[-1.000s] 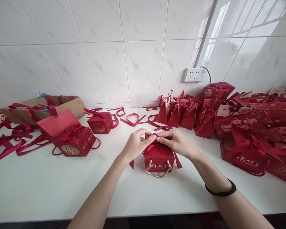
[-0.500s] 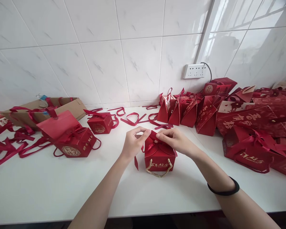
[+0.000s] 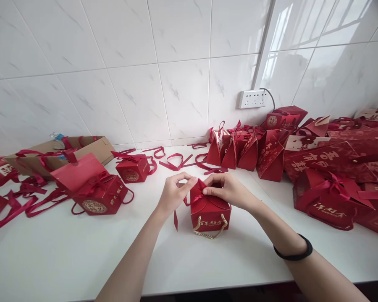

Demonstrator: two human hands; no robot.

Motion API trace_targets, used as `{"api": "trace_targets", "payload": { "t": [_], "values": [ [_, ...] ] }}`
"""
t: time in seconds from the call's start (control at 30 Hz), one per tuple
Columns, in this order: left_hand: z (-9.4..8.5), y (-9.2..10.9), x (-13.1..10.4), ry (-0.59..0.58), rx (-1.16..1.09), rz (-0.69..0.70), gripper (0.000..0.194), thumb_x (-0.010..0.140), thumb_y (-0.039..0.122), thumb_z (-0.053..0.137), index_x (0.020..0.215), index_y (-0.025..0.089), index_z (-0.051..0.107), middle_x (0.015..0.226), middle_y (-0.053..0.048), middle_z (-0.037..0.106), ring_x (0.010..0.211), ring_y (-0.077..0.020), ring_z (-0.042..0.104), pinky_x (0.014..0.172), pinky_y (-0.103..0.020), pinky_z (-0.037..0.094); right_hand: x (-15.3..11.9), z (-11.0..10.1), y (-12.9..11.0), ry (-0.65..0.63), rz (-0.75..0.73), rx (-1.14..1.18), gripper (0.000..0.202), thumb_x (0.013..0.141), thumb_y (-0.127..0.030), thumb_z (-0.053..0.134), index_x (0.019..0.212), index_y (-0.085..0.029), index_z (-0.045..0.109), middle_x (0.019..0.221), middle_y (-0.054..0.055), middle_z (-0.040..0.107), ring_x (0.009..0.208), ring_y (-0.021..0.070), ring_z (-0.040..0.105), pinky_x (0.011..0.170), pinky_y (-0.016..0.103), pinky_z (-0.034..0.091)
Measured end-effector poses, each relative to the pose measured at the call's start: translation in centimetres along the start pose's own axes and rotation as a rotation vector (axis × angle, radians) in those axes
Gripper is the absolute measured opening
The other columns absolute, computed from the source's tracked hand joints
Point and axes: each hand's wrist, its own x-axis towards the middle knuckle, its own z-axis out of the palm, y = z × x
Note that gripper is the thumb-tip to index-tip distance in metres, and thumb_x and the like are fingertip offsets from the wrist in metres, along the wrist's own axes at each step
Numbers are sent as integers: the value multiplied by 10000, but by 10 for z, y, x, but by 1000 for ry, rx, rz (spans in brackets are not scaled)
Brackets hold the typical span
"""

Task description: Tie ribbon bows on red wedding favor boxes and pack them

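A small red gift box with gold lettering stands upright on the white table in front of me. Its gold rope handle hangs down the front, and curved flaps meet on top. My left hand is closed in a pinch on the red ribbon at the top of the box. From the other side, my right hand pinches the same ribbon with thumb and forefinger. A loose ribbon end dangles left of the box. The fingers partly hide how the ribbon is looped.
To the left stand an open-lidded red box, a smaller red box and a cardboard tray with ribbons. Loose ribbons lie near the wall. Several red boxes crowd the right side, below a power strip.
The right thumb and fingers have shifted slightly left and down on the ribbon. The left hand keeps its pinch. The camera view has tilted a little.
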Motion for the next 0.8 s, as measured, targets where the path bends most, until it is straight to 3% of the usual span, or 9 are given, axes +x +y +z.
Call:
{"api": "trace_targets", "payload": {
  "t": [0.1,0.17,0.27,0.4,0.63,0.8],
  "values": [
    [-10,3,1,-48,62,-6,273,762,423,622,687,164,583,628,24,497,440,-52,323,407,-209,235,0,-2,0,-36,-50,-27,157,818,-310,598,808,-189,698,853,28,705,776,161,630,690,277,473],
    [-20,10,0,-143,150,-39,265,775,433,598,818,172,605,705,18,529,435,-45,310,415,-210,236,0,-2,2,-36,-54,-25,139,816,-278,598,815,-195,710,859,24,712,792,162,635,712,279,479],
    [-38,25,-6,-306,391,-28,300,751,418,632,964,209,600,949,-9,571,520,-57,408,520,-215,360,3,0,6,-6,-20,54,108,784,-267,631,826,-195,701,855,21,718,807,166,651,735,292,494],
    [-53,46,-15,-423,746,15,174,764,371,616,839,215,607,947,-18,587,705,-142,534,619,-245,412,5,3,9,31,-18,119,108,738,-275,674,780,-176,670,818,25,711,794,168,659,719,290,503],
    [-40,81,-7,-412,856,42,176,862,337,497,820,245,641,859,8,645,692,-148,563,591,-234,381,3,6,7,22,-62,71,108,767,-251,626,807,-189,706,831,21,722,780,168,655,715,285,501],
    [-25,91,16,-460,882,204,197,865,246,471,792,246,653,860,14,651,835,-168,561,681,-229,377,2,5,5,5,-106,12,119,788,-196,576,774,-186,694,811,9,713,747,154,637,704,272,488]
  ]
}}
